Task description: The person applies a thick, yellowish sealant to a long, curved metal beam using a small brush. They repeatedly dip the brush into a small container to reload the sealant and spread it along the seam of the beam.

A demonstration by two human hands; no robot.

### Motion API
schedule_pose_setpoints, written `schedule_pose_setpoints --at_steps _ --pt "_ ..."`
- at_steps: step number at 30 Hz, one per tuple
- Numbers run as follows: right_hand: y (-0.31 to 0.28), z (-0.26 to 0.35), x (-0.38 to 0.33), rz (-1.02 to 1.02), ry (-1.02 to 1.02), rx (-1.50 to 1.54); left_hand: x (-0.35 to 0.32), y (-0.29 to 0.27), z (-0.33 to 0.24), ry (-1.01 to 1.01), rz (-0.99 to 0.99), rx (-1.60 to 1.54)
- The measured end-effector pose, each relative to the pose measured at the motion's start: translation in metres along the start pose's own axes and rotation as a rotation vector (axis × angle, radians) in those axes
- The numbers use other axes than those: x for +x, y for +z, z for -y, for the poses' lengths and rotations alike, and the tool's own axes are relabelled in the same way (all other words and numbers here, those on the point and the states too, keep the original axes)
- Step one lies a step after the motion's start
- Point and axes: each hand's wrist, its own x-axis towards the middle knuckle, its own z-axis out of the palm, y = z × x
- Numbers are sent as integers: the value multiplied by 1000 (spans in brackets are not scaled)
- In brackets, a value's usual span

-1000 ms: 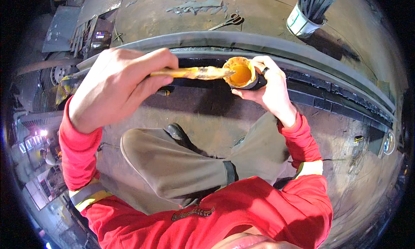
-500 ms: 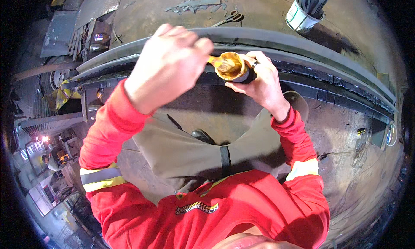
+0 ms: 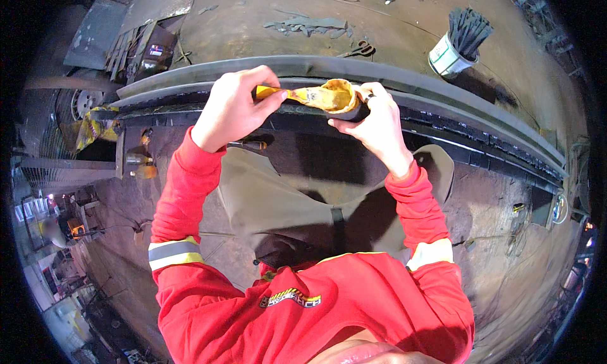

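Observation:
My left hand (image 3: 235, 106) pinches the yellow handle of a paintbrush (image 3: 305, 96), held almost level. Its yellow-smeared bristle end reaches to the near-left rim of a small round pot (image 3: 351, 93). The pot is dark outside, with a thick yellow-brown coating round its mouth, and it tilts so that the opening shows. Fingers and thumb of my right hand (image 3: 377, 122) wrap round the pot from the right; a dark ring is on one finger. Both hands are above a long bench-like beam with black strips (image 3: 436, 125) along it.
A curved grey strip (image 3: 303, 66) runs along the beam's far side. Beyond it are scissors (image 3: 363, 48), dark scraps (image 3: 310, 26) and a white bucket (image 3: 446, 58) of dark strips. Bottles (image 3: 144, 172) stand left, and a handled tool (image 3: 251, 145) lies below the beam.
The brush end has come out of the pot toward its left rim, and the handle now lies flatter. My left hand has lowered and turned. The view has shifted.

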Motion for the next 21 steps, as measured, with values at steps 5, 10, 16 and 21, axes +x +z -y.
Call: schedule_pose_setpoints --at_steps 5,10,16,21 --pt "25 -9 6 1 46 62 -18 7 50 -191 3 -368" --pt "31 -22 2 37 105 127 -30 34 70 -231 -7 -516" --pt "25 -35 4 -64 307 220 -47 36 85 -309 -80 -576" --pt "11 -48 5 -115 253 84 -69 -8 96 -293 -255 -671"
